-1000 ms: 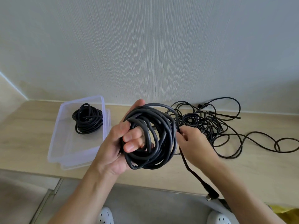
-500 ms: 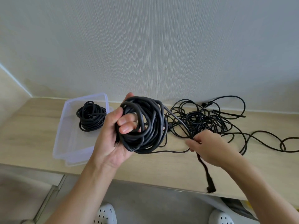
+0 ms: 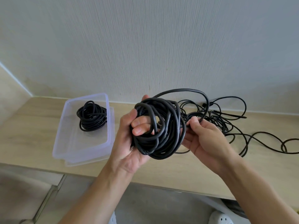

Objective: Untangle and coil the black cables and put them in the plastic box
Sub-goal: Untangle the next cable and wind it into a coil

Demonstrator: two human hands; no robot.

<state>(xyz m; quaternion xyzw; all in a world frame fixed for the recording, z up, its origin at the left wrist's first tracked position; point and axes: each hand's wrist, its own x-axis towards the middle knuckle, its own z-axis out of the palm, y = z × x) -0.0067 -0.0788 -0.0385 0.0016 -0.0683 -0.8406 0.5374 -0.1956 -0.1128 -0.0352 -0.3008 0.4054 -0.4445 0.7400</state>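
big cable coil point(image 3: 163, 135) showing black, smaller coil point(image 3: 92, 117) and loose tangle point(image 3: 216, 118) reading black too, plastic box point(image 3: 84, 143) looking clear with lilac tint, countertop point(image 3: 29, 130) showing pale wood grain, wall point(image 3: 145, 46) showing off-white vertical ribbing

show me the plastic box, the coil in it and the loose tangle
plastic box point(image 3: 84, 143): head view, bare floor
coil in the box point(image 3: 92, 117): head view, middle of loops
loose tangle point(image 3: 216, 120): head view, dense middle
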